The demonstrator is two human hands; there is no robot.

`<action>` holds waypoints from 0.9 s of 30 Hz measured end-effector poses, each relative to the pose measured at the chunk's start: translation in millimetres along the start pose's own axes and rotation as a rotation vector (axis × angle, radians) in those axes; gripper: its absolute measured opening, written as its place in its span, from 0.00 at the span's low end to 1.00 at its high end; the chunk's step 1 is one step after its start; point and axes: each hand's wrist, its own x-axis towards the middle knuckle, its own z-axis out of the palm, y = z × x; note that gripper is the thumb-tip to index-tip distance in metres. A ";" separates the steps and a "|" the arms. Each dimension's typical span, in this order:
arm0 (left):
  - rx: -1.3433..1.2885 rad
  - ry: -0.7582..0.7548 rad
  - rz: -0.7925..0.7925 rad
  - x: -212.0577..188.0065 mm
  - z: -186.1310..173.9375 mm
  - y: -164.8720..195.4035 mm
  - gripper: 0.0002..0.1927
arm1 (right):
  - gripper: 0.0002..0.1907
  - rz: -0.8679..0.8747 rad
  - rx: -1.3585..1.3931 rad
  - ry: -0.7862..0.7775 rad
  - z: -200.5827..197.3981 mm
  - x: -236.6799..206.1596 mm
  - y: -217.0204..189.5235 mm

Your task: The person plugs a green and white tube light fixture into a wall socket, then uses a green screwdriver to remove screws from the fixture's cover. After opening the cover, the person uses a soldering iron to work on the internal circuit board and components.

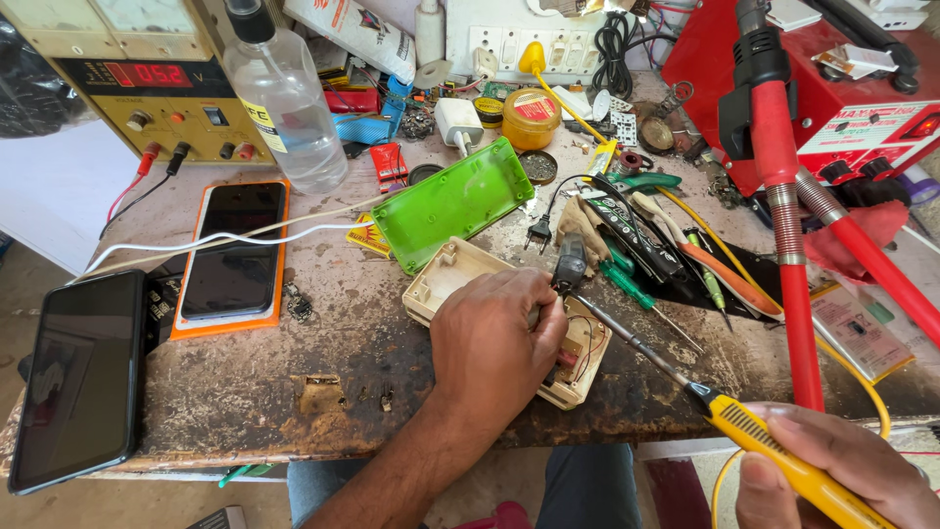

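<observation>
Beige plastic case (446,279), opened near the workbench (245,392) front edge beside its green lid (452,203): light, rigid, brittle, best steadied by the outer walls, clear of thin wires inside. Left hand (497,338) closed over its right end, pressing down; right hand (847,470) clamped around 1 yellow soldering iron (774,446), tip (587,306) touching the case interior.

The open casing (460,279) lies at the centre of the tabletop (245,392), near its front edge. The left hand (494,343) rests on the casing. The casing lid (452,204) lies just behind it, touching. Left of the lid, a phone (235,250) lies flat; a second phone (83,377) overhangs the tabletop's left edge. A bottle (284,98) stands behind the first phone, beside the power supply (147,78). Screwdrivers (646,294) lie right of the casing. The right hand (842,465), at front right, holds a soldering iron (685,387) whose tip reaches the casing.
</observation>
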 end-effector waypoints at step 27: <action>0.003 -0.018 -0.009 0.3 -0.6 -0.4 0.06 | 0.15 -0.015 -0.021 0.024 0.1 -13.0 14.3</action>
